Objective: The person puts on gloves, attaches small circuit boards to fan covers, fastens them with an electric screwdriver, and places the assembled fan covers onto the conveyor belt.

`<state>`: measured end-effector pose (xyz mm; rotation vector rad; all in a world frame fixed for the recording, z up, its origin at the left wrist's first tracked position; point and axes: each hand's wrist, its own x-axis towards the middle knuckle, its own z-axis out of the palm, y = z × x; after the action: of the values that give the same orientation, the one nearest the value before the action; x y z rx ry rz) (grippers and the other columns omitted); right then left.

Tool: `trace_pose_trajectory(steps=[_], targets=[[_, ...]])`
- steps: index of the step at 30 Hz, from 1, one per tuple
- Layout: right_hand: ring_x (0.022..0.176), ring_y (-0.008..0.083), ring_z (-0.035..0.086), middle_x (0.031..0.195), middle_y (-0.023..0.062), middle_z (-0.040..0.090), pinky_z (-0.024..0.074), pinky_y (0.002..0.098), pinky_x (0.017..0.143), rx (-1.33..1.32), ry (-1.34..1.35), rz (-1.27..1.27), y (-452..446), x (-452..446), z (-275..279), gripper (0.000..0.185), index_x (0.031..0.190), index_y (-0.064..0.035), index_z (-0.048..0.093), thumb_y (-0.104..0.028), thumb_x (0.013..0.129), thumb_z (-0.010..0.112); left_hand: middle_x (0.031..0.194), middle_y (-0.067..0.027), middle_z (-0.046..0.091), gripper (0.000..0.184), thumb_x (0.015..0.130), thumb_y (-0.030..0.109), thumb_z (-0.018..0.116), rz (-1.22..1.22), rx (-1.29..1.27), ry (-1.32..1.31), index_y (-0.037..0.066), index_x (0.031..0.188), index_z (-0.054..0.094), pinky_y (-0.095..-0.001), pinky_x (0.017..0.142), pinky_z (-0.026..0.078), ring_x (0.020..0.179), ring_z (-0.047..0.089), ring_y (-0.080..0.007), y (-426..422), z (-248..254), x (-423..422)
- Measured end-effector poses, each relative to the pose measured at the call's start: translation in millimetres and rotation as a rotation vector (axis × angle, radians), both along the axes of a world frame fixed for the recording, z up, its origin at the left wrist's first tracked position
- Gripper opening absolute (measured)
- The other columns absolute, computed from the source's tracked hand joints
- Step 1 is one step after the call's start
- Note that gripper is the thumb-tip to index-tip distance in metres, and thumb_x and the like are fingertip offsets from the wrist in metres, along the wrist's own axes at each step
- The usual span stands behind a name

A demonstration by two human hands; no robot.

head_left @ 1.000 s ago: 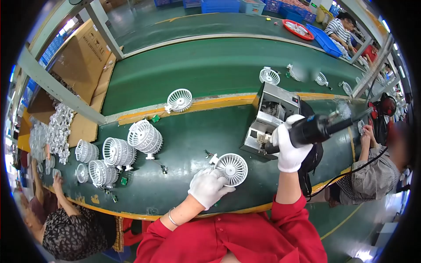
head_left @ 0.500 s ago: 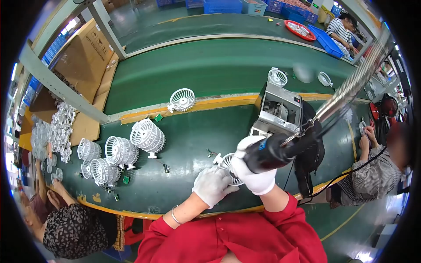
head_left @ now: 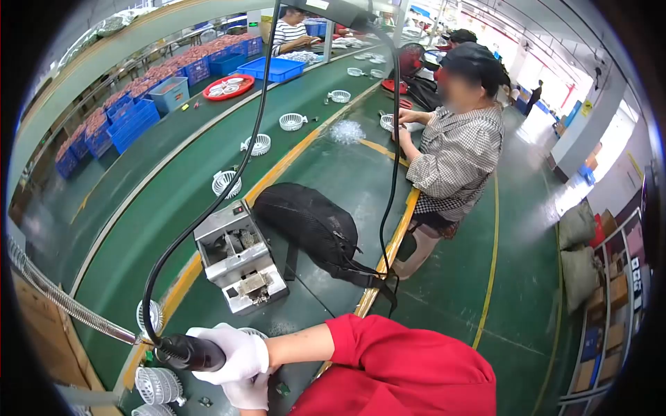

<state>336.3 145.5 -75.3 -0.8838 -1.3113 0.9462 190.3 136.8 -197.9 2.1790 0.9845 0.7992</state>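
Observation:
My right hand (head_left: 232,350), in a white glove, is wrapped round a black electric screwdriver (head_left: 191,352), which hangs from a cord and a metal spring. Just below it is my gloved left hand (head_left: 250,393), its fingers hidden behind the right hand. The rim of a round white slatted housing (head_left: 254,333) shows past my right wrist; the rest is covered. Stacked white slatted housings (head_left: 158,385) stand at the lower left. A small green circuit board (head_left: 281,389) lies on the bench beside my left hand.
A metal machine (head_left: 239,256) and a black bag (head_left: 305,225) rest on the bench ahead. White housings (head_left: 293,122) sit along the green belt (head_left: 166,166). At the bench's right side a co-worker (head_left: 458,139) handles a housing. A coiled spring (head_left: 66,298) crosses the left.
My view has swung to the right, so the bench and hands appear lower left. My right hand still grips the screwdriver; my left hand's fingers have gone out of sight.

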Motion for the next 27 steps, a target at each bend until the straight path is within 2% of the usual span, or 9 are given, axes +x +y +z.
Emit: trace_pose_trajectory(steps=[12, 17, 19, 20, 21, 23, 25, 26, 27], targets=[[0.065, 0.0281, 0.062, 0.075, 0.0126, 0.063, 0.0496, 0.0348, 0.065, -0.007, -0.034, 0.006, 2, -4, -8, 0.031, 0.095, -0.0057, 0.055, -0.015, 0.071, 0.071, 0.081, -0.0095, 0.066, 0.033, 0.07, -0.004, 0.075, -0.036, -0.02, -0.001, -0.008, 0.099, 0.061, -0.0282, 0.063, 0.054, 0.074, 0.065, -0.0157, -4, 8, 1], [0.065, 0.0296, 0.061, 0.074, 0.0137, 0.061, 0.049, 0.0362, 0.064, -0.053, -0.076, 0.016, 0, -1, -5, 0.03, 0.092, -0.0065, 0.053, -0.018, 0.071, 0.071, 0.083, -0.0091, 0.068, 0.03, 0.066, 0.006, 0.078, -0.053, 0.051, 0.049, -0.001, 0.093, 0.067, -0.0312, 0.071, 0.053, 0.077, 0.066, -0.0193, -5, 23, 8], [0.067, 0.0251, 0.061, 0.077, 0.0137, 0.062, 0.0489, 0.0359, 0.067, -0.116, -0.106, 0.035, -1, 8, 2, 0.033, 0.093, -0.0054, 0.053, -0.02, 0.071, 0.072, 0.09, -0.0094, 0.069, 0.024, 0.064, 0.017, 0.076, -0.074, -0.016, 0.074, 0.008, 0.087, 0.072, -0.0369, 0.076, 0.051, 0.081, 0.066, -0.0269, 0, 26, 11], [0.067, 0.0204, 0.06, 0.078, 0.012, 0.062, 0.0492, 0.0345, 0.068, -0.211, -0.142, 0.021, -3, 10, 7, 0.034, 0.094, -0.0052, 0.054, -0.022, 0.071, 0.073, 0.089, -0.0089, 0.069, 0.024, 0.065, 0.017, 0.076, -0.012, 0.126, 0.195, 0.008, 0.087, 0.072, -0.0389, 0.08, 0.05, 0.086, 0.066, -0.0282, -1, 1, -2], [0.067, 0.0165, 0.059, 0.078, 0.01, 0.062, 0.0496, 0.0327, 0.066, -0.24, -0.002, 0.092, -3, 11, 7, 0.034, 0.095, -0.0042, 0.055, -0.021, 0.072, 0.074, 0.095, -0.0162, 0.065, 0.037, 0.067, 0.023, 0.076, -0.019, 0.064, 0.169, 0.006, 0.099, 0.067, -0.0436, 0.079, 0.048, 0.088, 0.063, -0.034, -3, 14, 1], [0.07, 0.0111, 0.059, 0.078, 0.0063, 0.062, 0.0505, 0.0293, 0.066, -0.127, 0.006, 0.046, -3, 12, 2, 0.037, 0.099, -0.0017, 0.057, -0.018, 0.072, 0.076, 0.092, -0.013, 0.063, 0.045, 0.066, 0.035, 0.076, 0.049, 0.186, 0.202, 0.005, 0.098, 0.064, -0.0424, 0.073, 0.046, 0.084, 0.06, -0.0344, -4, 34, 9], [0.075, 0.0095, 0.059, 0.086, 0.004, 0.062, 0.0503, 0.0272, 0.072, -0.056, 0.015, 0.129, 2, 13, -19, 0.036, 0.1, -0.0034, 0.057, -0.009, 0.07, 0.077, 0.085, -0.0104, 0.062, 0.036, 0.068, 0.035, 0.075, -0.023, 0.289, 0.061, 0.009, 0.09, 0.066, -0.0391, 0.067, 0.047, 0.074, 0.062, -0.0305, 3, 17, 4], [0.078, 0.009, 0.058, 0.088, 0.0026, 0.062, 0.0495, 0.0261, 0.074, -0.117, 0.316, 0.068, -4, 3, -12, 0.036, 0.098, -0.0038, 0.057, -0.003, 0.068, 0.077, 0.083, -0.0099, 0.062, 0.033, 0.069, 0.035, 0.075, -0.008, 0.265, 0.092, 0.009, 0.088, 0.067, -0.0386, 0.065, 0.047, 0.073, 0.061, -0.0298, 2, 22, 3], [0.078, 0.0088, 0.058, 0.087, 0.0022, 0.061, 0.0492, 0.0259, 0.074, -0.152, 0.328, 0.039, -9, 3, -3, 0.035, 0.096, -0.0034, 0.057, -0.001, 0.067, 0.077, 0.081, -0.0094, 0.062, 0.031, 0.07, 0.035, 0.074, -0.006, 0.245, 0.125, 0.009, 0.086, 0.068, -0.038, 0.064, 0.046, 0.072, 0.061, -0.029, -1, 35, 4]])
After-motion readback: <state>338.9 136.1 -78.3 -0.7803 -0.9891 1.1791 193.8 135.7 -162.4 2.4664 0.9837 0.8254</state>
